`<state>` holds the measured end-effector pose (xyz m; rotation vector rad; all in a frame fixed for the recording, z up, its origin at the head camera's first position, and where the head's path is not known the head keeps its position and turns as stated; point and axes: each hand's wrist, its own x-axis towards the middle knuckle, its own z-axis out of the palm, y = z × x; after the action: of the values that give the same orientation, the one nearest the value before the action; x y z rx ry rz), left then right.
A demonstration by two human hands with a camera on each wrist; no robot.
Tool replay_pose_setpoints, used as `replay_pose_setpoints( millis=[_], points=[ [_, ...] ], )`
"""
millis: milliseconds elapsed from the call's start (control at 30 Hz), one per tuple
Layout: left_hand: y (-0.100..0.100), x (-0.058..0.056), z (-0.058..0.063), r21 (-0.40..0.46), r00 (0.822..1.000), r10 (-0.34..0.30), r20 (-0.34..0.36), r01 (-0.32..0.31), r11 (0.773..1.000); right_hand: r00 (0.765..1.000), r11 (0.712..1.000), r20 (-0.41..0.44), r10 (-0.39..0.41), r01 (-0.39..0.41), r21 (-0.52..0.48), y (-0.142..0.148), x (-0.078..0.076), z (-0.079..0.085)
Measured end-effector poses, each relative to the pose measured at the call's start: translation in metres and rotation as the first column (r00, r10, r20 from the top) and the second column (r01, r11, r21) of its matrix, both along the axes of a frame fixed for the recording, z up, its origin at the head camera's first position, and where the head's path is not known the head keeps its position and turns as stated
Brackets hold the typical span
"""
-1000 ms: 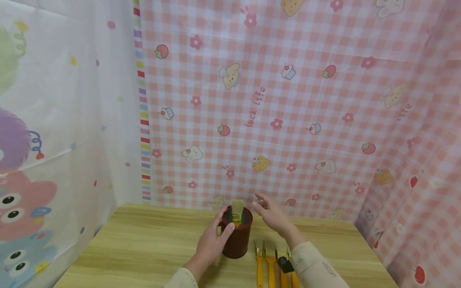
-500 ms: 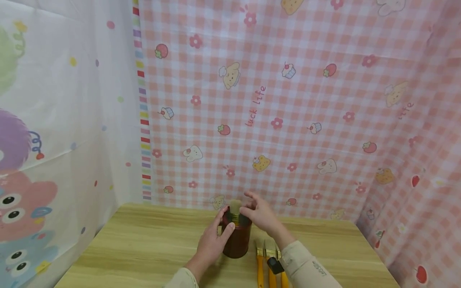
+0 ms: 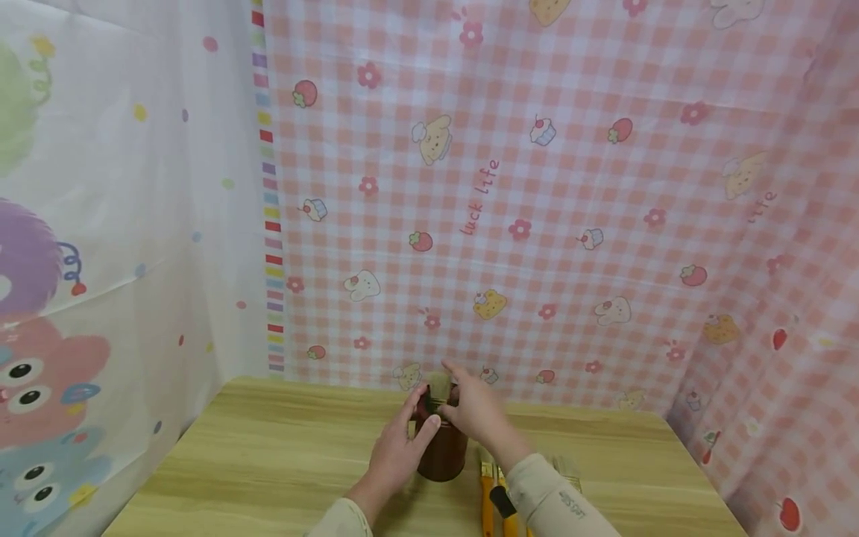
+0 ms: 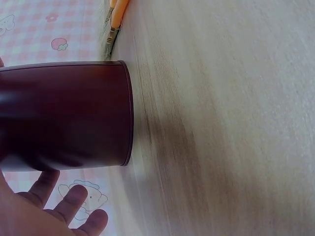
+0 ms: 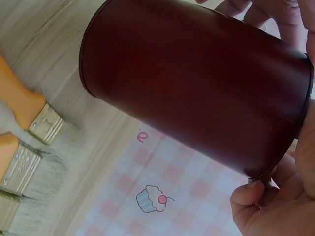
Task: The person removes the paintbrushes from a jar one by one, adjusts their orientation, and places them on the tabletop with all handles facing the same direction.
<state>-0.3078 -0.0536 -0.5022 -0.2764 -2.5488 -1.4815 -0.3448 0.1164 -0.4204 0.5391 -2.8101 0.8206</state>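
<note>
A dark red-brown cylindrical cup (image 3: 443, 456) stands upright on the wooden table. Out of its mouth, bristles up, rises a paintbrush (image 3: 439, 386). My left hand (image 3: 392, 453) grips the cup from the left, thumb on the near rim. In the left wrist view, several of its fingers (image 4: 74, 199) lie against or beside the cup's wall. At the mouth, my right hand (image 3: 478, 412) pinches the brush near its metal ferrule, its contact partly hidden. The right wrist view has curled fingertips (image 5: 248, 191) of that hand touching the rim.
Several loose paintbrushes with orange handles (image 3: 488, 496) lie right of the cup, partly under the right forearm. A small black object (image 3: 502, 501) sits at the right wrist. A pink checked curtain (image 3: 537, 186) hangs behind the wooden table (image 3: 282, 455); a white curtain (image 3: 148, 261) hangs left.
My right hand has moved left, from beside the cup to the brush in its mouth. The right forearm now covers more of the loose brushes. My left hand keeps its grip.
</note>
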Motion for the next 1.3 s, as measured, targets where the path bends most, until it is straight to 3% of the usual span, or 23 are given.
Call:
replay_pose_setpoints(
  millis=[333,1300],
  points=[
    [-0.0001,-0.0005,0.0001,-0.002,1.000,-0.012,0.011,0.012,1.000,0.998,1.000,-0.062,-0.015,0.015,0.012,-0.0038,0.0002,-0.0055],
    [-0.0003,-0.0001,0.0000,0.005,1.000,-0.012,-0.001,0.012,1.000,0.998,0.999,-0.050,-0.028,0.029,0.020,-0.0057,0.0002,-0.0087]
  ],
)
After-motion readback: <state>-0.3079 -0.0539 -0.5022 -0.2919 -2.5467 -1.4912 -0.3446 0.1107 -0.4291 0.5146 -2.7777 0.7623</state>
